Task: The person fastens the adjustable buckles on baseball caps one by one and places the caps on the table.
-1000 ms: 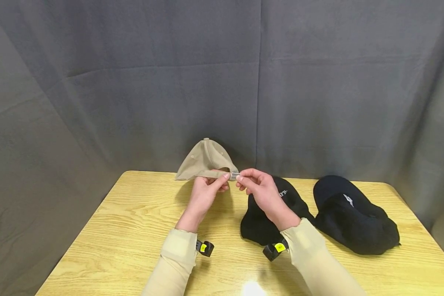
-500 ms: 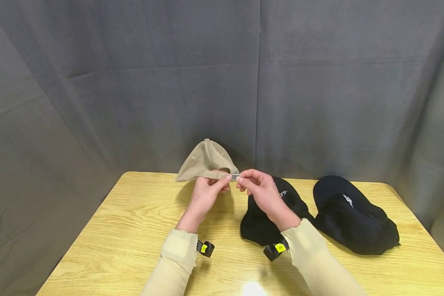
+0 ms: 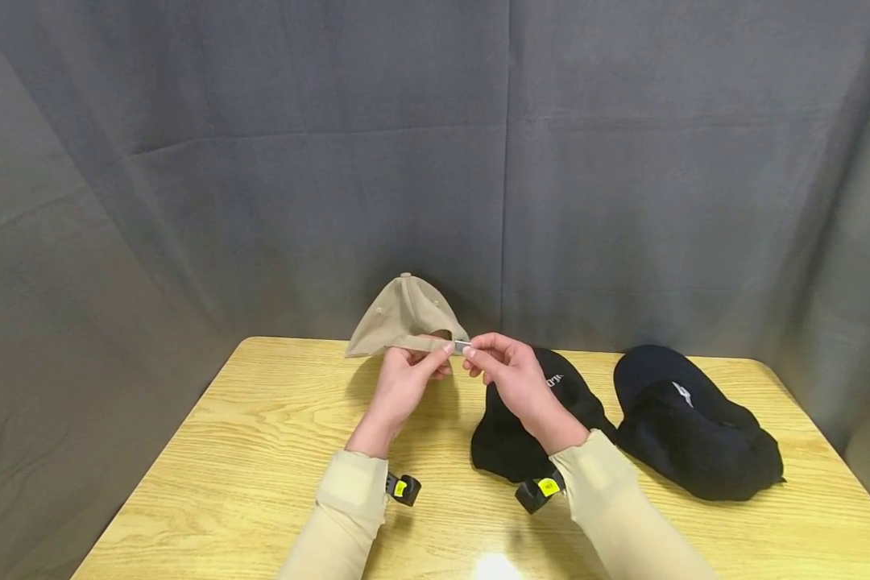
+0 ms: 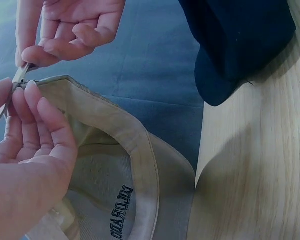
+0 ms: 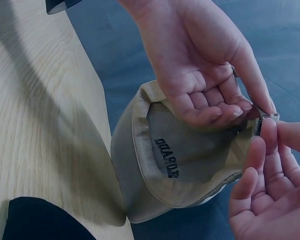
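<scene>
A beige cap [image 3: 411, 310] is held up over the table's far edge, its back toward me in the head view. My left hand [image 3: 400, 379] pinches the cap's strap [image 3: 409, 341] near the buckle. The thumb and fingertips of my right hand [image 3: 511, 374] hold the small metal buckle [image 3: 461, 345], close beside the left thumb. In the left wrist view, dark lettering [image 4: 121, 212] shows inside the cap. The right wrist view has both hands meeting at the buckle [image 5: 262, 120]; fingertips partly hide it.
A black cap with white lettering [image 3: 511, 435] lies beneath my right forearm. Right of it rests a dark cap with a white logo [image 3: 696, 443]. The wooden table [image 3: 261, 451] ends at a grey curtain [image 3: 333, 201]. Black wrist cameras [image 3: 406, 489] hang under the wrists.
The buckle has tilted, so its silver face looks narrower than a second ago. Both hands keep their hold in nearly the same place, and the other caps have not moved.
</scene>
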A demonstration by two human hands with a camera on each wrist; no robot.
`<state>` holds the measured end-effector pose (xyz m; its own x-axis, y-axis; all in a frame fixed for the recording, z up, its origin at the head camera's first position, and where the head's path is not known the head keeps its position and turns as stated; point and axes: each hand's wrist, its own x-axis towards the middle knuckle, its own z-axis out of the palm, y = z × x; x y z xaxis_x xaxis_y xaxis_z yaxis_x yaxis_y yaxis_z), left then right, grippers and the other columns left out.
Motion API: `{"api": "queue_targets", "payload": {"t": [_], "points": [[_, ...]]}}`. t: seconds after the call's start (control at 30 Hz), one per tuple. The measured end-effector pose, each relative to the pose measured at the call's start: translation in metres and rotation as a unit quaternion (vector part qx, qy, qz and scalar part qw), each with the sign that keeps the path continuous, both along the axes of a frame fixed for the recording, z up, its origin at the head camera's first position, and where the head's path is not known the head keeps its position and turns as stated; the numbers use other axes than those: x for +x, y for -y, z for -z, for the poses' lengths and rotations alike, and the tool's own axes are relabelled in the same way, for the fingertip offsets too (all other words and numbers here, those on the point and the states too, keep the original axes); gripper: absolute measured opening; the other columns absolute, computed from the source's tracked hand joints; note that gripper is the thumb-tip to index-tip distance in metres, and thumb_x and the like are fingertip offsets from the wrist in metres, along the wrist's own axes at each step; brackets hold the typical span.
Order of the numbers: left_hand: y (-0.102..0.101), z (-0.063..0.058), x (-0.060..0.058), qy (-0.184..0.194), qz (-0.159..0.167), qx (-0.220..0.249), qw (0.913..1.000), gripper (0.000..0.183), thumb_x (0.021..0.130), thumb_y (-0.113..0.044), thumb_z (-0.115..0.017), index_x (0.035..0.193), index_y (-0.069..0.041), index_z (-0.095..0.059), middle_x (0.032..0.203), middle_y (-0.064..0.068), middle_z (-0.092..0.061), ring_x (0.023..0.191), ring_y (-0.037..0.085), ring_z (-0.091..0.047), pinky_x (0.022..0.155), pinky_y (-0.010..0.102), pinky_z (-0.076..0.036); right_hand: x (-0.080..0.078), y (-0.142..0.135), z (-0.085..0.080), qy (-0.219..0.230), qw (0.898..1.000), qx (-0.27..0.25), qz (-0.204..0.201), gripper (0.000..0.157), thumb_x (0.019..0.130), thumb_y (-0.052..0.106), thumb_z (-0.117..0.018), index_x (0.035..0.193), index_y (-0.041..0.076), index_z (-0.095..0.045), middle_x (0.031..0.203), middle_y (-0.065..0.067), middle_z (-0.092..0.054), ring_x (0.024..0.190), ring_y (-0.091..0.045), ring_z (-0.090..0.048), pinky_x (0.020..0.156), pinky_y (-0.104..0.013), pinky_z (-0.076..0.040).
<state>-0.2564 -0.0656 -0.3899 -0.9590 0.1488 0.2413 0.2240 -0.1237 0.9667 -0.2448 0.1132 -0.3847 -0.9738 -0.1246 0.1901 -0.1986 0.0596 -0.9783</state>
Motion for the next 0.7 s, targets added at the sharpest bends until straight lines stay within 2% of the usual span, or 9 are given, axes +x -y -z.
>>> {"api": "queue_targets", "payload": {"t": [0.33, 0.47, 0.7], "points": [[0.0014, -0.0014, 0.0026, 0.005, -0.004, 0.006, 1.0, 0.015, 0.098, -0.01, -0.069, 0.1, 0.005, -0.069, 0.082, 0.01, -0.065, 0.074, 0.014, -0.063, 0.075, 0.028, -0.055, 0.0004, -0.0012, 0.0002, 0.003, 1.0, -0.005, -0.001, 0.019, 0.101, 0.013, -0.066, 0.107, -0.005, -0.067, 0.092, -0.02, -0.068, 0.081, -0.02, -0.061, 0.073, -0.031, -0.047], [0.0002, -0.0008, 0.0019, 0.003, -0.002, 0.007, 1.0, 0.015, 0.098, -0.009, -0.07, 0.101, 0.005, -0.069, 0.085, 0.017, -0.065, 0.074, 0.014, -0.063, 0.075, 0.029, -0.055, 0.0013, 0.0001, -0.0003, 0.007, 1.0, -0.011, -0.003, 0.021, 0.101, 0.013, -0.066, 0.108, -0.007, -0.066, 0.095, -0.024, -0.067, 0.081, -0.02, -0.061, 0.071, -0.029, -0.046], [0.0029, 0.0001, 0.0019, 0.006, -0.021, 0.004, 0.9998, 0.016, 0.098, -0.01, -0.069, 0.101, 0.005, -0.07, 0.079, 0.004, -0.065, 0.072, 0.014, -0.063, 0.075, 0.031, -0.055, 0.0017, -0.0011, -0.0027, 0.01, 1.0, -0.015, 0.0, 0.017, 0.1, 0.012, -0.067, 0.106, -0.004, -0.067, 0.089, -0.013, -0.069, 0.081, -0.02, -0.061, 0.07, -0.026, -0.046]]}}
